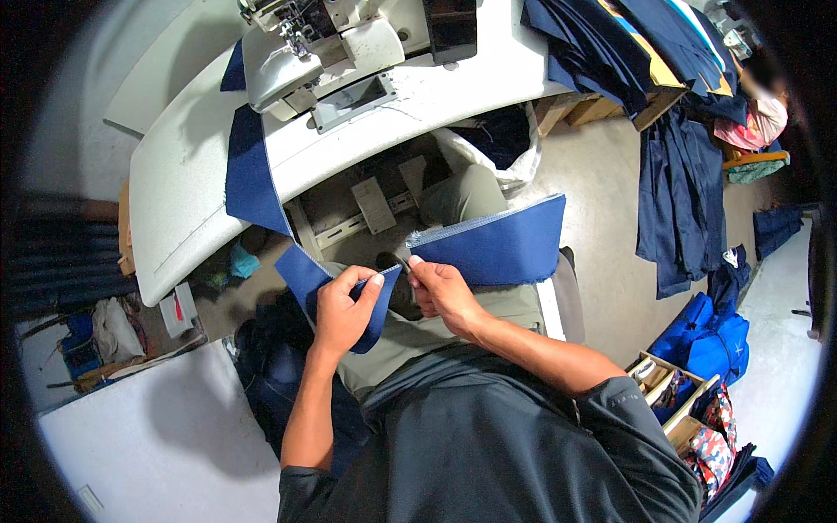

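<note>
My left hand [344, 309] pinches a blue fabric piece [309, 283] with a pale stitched edge above my lap. My right hand [440, 296] grips a small dark tool [392, 261], its tip beside that piece's stitched edge. Another blue piece [488, 244] with an overlocked edge lies across my right thigh, just beyond my right hand. A further blue piece [253, 174] hangs over the front of the white table [174, 227], a thread chain running down from it toward my left hand.
A sewing machine [314, 52] and dark phone [452, 30] sit on the table. A white sack [519, 174] of dark cloth is underneath. Navy garments [676, 200] hang at the right, near a co-worker [754, 113]. A wooden crate [663, 383] and blue bag [711, 340] lie at lower right.
</note>
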Motion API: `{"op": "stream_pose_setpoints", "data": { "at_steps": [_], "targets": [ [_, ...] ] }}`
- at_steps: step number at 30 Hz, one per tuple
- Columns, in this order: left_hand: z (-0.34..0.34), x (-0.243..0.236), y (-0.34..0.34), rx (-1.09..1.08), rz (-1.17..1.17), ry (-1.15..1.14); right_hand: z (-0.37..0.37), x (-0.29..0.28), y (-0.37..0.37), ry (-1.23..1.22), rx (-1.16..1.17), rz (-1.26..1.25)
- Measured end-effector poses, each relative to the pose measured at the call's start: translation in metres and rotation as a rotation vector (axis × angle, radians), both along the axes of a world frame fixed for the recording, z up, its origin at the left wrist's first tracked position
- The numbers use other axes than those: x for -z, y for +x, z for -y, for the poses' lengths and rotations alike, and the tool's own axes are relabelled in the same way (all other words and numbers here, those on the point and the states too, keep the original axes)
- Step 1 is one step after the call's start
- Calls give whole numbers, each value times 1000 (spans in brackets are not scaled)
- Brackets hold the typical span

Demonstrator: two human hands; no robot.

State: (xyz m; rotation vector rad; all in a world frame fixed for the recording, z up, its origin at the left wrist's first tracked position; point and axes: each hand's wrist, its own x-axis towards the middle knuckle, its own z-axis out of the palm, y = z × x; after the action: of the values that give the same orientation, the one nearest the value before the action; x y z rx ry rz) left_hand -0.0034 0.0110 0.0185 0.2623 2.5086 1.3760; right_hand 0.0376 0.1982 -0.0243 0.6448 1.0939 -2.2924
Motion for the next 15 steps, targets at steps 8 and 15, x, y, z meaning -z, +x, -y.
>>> {"op": "stream_pose_setpoints", "data": {
  "at_steps": [8, 15],
  "targets": [
    [-13, -3, 4, 30, 18, 143, -1, -37, 18, 116, 15, -90],
    [-4, 1, -3, 138, 160, 92, -33, -48, 33, 593, 210, -489]
  ]
}}
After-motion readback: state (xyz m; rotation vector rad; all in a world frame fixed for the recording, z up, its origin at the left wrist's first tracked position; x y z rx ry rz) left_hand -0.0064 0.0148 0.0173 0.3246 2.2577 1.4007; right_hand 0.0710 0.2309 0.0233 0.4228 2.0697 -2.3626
